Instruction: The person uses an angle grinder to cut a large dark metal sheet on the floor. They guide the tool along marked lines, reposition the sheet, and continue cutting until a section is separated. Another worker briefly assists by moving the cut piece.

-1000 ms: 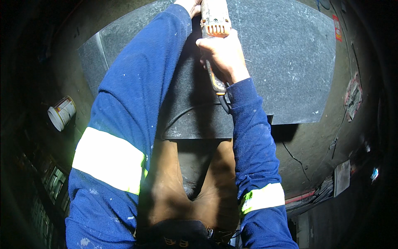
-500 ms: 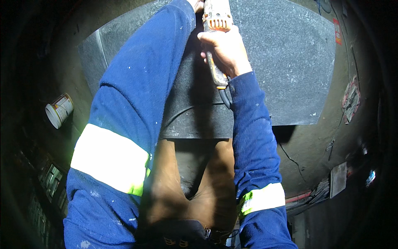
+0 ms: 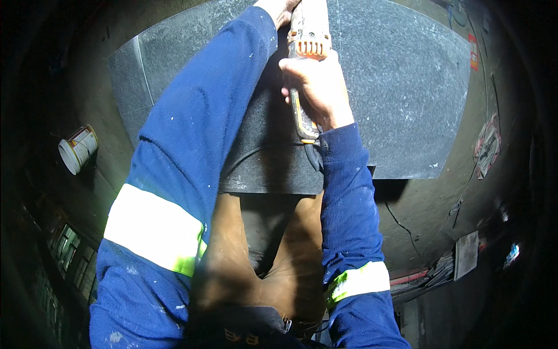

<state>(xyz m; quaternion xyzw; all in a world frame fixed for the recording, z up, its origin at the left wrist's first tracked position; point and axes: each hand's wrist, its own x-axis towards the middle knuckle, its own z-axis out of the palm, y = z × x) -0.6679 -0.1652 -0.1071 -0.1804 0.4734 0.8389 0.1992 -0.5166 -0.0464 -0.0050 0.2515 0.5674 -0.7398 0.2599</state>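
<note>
My right hand (image 3: 318,84) is wrapped round the rear handle of a corded angle grinder (image 3: 310,49), grey-white with orange vents and dust on its body. The grinder's front end runs out of the top of the picture, so its disc is hidden. My left hand (image 3: 280,10) lies close beside the grinder's front part; its fingers are mostly cut off by the upper edge, and their grip cannot be made out. Under both hands lies a large dark grey speckled slab (image 3: 401,99). A thin pale line runs along it just right of the grinder.
A white bucket (image 3: 78,149) lies tipped on the floor left of the slab. The grinder's black cord (image 3: 314,156) passes below my right wrist. On the right are a crumpled plastic bag (image 3: 488,145), thin cables and a small flat panel (image 3: 466,255). My legs are at the slab's near edge.
The grinder and my right hand have come a little toward me over the slab. My left hand has also come nearer, showing more of itself at the top edge.
</note>
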